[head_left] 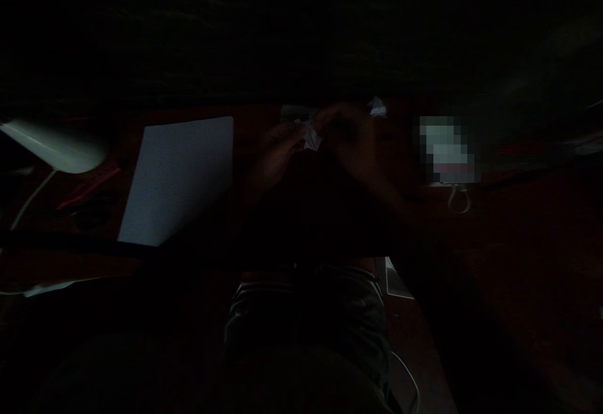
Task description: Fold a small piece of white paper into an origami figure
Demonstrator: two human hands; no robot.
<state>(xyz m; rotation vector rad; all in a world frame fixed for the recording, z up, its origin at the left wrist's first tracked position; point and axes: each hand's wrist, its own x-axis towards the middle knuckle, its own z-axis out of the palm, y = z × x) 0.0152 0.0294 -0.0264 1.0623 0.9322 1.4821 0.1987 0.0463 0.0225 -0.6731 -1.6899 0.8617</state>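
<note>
The scene is very dark. Over a reddish table, my left hand [277, 153] and my right hand [346, 134] meet at a small, crumpled or folded piece of white paper [311, 136]. Both hands have their fingers pinched on it, the left from the left side and the right from above and to the right. A second small white folded paper [377, 107] lies just beyond my right hand.
A flat white sheet of paper [181, 178] lies left of my hands. Further left are a white lamp head [54, 145] and red pens [87, 189]. A blurred white item [446, 150] sits to the right. A white cable [409, 376] hangs near my lap.
</note>
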